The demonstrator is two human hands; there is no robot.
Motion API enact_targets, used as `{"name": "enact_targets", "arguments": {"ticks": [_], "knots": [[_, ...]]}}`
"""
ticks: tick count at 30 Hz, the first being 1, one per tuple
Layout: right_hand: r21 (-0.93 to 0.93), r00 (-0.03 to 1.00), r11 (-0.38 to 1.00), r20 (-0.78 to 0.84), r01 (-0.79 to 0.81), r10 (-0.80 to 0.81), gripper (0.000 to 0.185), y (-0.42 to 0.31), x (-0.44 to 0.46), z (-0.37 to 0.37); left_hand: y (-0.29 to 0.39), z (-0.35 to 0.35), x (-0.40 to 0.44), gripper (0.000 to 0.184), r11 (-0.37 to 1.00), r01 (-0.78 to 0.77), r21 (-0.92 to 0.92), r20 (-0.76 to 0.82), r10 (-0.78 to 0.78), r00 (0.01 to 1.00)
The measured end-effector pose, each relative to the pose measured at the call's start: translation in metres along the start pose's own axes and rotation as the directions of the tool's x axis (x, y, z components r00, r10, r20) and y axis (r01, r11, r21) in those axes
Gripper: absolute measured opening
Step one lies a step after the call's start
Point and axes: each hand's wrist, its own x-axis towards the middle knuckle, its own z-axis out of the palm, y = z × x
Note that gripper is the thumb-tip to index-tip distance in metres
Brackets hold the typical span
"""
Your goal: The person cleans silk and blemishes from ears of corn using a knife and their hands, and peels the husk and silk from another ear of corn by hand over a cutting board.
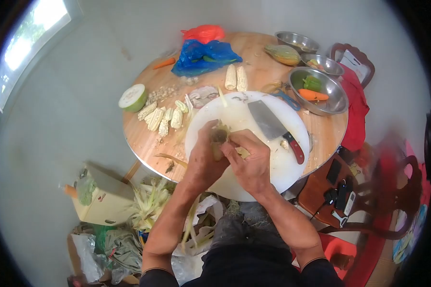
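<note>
Over the round white cutting board (285, 179), both my hands are close together around a small corn cob with a dark, brownish end (220, 135). My left hand (207, 155) is wrapped round it from the left. The fingers of my right hand (250, 158) are pinched at its right side, by pale husk. A cleaver (268, 120) with a red-brown handle lies on the board to the right of my hands. Several pieces of peeled corn (155, 118) lie on the wooden table (143, 143) to the left, and two pale cobs (236, 78) lie behind the board.
Metal bowls (337, 98) holding a carrot and green pepper stand at the back right. A blue plastic bag (203, 57), a red bag (203, 33) and a cut melon (133, 97) are on the table. Husks (151, 201) and a box (103, 196) are below left.
</note>
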Motion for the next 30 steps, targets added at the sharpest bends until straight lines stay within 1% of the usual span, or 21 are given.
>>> {"name": "enact_targets", "arguments": {"ticks": [1, 4, 6, 8, 10, 11, 13, 14, 15, 16, 17, 19, 21, 22, 23, 24, 25, 26, 27, 28, 30], "knots": [[-0.057, 0.999, 0.997, -0.017, 0.042, -0.044, 0.02, 0.003, 0.0, -0.003, 0.002, 0.005, 0.002, 0.078, 1.0, -0.003, -0.002, 0.001, 0.003, 1.0], [-0.026, 0.997, 0.999, -0.073, 0.032, -0.034, 0.016, 0.002, -0.002, -0.012, 0.006, 0.015, 0.005, 0.078, 1.0, -0.013, 0.016, -0.011, 0.013, 1.0], [-0.05, 0.996, 0.998, -0.08, 0.043, -0.047, 0.015, 0.003, -0.004, -0.019, 0.01, 0.02, 0.006, 0.076, 0.997, -0.068, 0.024, -0.03, 0.069, 0.997], [-0.073, 0.994, 0.996, -0.085, 0.055, -0.062, 0.015, 0.002, -0.005, -0.023, 0.02, 0.021, 0.008, 0.076, 0.999, -0.036, 0.021, -0.019, 0.037, 0.999], [0.075, 0.989, 0.99, -0.089, -0.116, 0.122, 0.015, -0.003, -0.006, -0.027, 0.023, 0.025, 0.009, 0.076, 1.0, -0.003, 0.018, -0.015, 0.003, 1.0], [0.075, 0.989, 0.991, -0.088, -0.115, 0.121, 0.015, 0.003, -0.006, -0.026, 0.02, 0.029, 0.01, 0.078, 1.0, -0.029, -0.006, -0.02, 0.028, 0.999], [0.328, 0.961, 0.915, -0.059, -0.237, 0.271, 0.018, 0.015, -0.004, -0.022, 0.015, 0.031, 0.011, 0.081, 0.998, -0.057, -0.029, -0.026, 0.056, 0.998], [0.328, 0.961, 0.915, -0.059, -0.236, 0.269, 0.018, 0.016, -0.005, -0.022, 0.014, 0.03, 0.012, 0.083, 0.988, -0.1, -0.12, -0.022, 0.098, 0.995], [0.498, 0.938, 0.819, -0.035, -0.284, 0.346, 0.019, 0.01, -0.005, -0.019, 0.012, 0.029, 0.012, 0.085, 0.967, -0.141, -0.21, -0.022, 0.14, 0.99], [0.649, 0.911, 0.692, 0.004, -0.317, 0.413, 0.02, 0.006, -0.005, -0.017, 0.007, 0.03, 0.012, 0.085, 0.967, -0.143, -0.21, -0.023, 0.142, 0.99], [0.649, 0.912, 0.693, 0.003, -0.314, 0.41, 0.02, 0.005, -0.005, -0.015, 0.0, 0.032, 0.013, 0.084, 0.952, -0.192, -0.24, -0.069, 0.181, 0.981], [0.751, 0.887, 0.583, 0.008, -0.309, 0.461, 0.02, 0.004, -0.007, -0.013, -0.002, 0.029, 0.014, 0.082, 0.933, -0.242, -0.267, -0.113, 0.219, 0.969], [0.74, 0.886, 0.591, 0.016, -0.322, 0.462, 0.02, 0.011, -0.006, -0.01, -0.001, 0.023, 0.011, 0.056, 0.929, -0.141, -0.341, -0.017, 0.144, 0.989], [0.726, 0.885, 0.601, 0.025, -0.335, 0.464, 0.02, 0.015, -0.006, -0.009, -0.003, 0.025, 0.011, 0.056, 0.93, -0.141, -0.34, -0.016, 0.145, 0.989], [0.727, 0.886, 0.6, 0.024, -0.334, 0.464, 0.02, 0.018, -0.006, -0.007, -0.008, 0.028, 0.01, 0.042, 0.893, -0.018, -0.449, -0.006, 0.017, 1.0], [0.656, 0.893, 0.677, -0.008, -0.335, 0.45, 0.019, 0.02, -0.007, -0.005, -0.008, 0.029, 0.01, 0.029, 0.829, 0.1, -0.551, 0.019, -0.108, 0.994], [0.577, 0.902, 0.746, -0.038, -0.332, 0.431, 0.019, 0.02, -0.008, -0.003, -0.006, 0.03, 0.01, 0.029, 0.83, 0.097, -0.55, 0.017, -0.105, 0.994], [0.577, 0.904, 0.748, -0.037, -0.328, 0.425, 0.019, 0.018, -0.008, 0.0, -0.003, 0.03, 0.011, 0.021, 0.86, 0.052, -0.508, -0.053, -0.091, 0.994], [0.49, 0.92, 0.826, -0.112, -0.278, 0.376, 0.018, 0.015, -0.01, 0.002, 0.0, 0.03, 0.012, 0.015, 0.887, 0.011, -0.462, -0.12, -0.075, 0.99], [0.391, 0.931, 0.891, -0.181, -0.229, 0.318, 0.017, 0.013, -0.012, 0.004, 0.0, 0.029, 0.013, 0.015, 0.887, 0.007, -0.462, -0.123, -0.072, 0.99], [0.354, 0.933, 0.912, -0.211, -0.206, 0.292, 0.017, 0.015, -0.014, 0.007, -0.003, 0.028, 0.011, 0.019, 0.927, -0.058, -0.37, -0.131, 0.01, 0.991]]}}
